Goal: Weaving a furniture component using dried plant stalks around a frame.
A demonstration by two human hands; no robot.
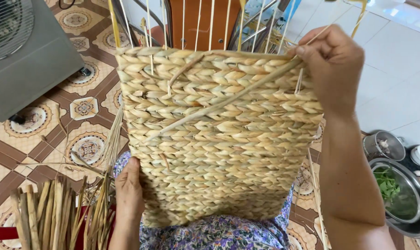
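The right hand (332, 62) reaches up with forearm upright, fingers pinching a straw strand (228, 99) at the top of the woven basket (219, 153); the left hand (129, 190) braces its lower edge, fingers hidden behind, over the lap.

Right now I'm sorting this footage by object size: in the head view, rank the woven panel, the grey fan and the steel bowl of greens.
1. woven panel
2. grey fan, cut off by the frame
3. steel bowl of greens
The panel's nearness inflates it.

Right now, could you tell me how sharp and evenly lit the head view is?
Head view: woven panel sharp and evenly lit; white tiled floor at upper right glares brightly; right hand sharp, without motion blur; fan cut off by the frame at upper left.
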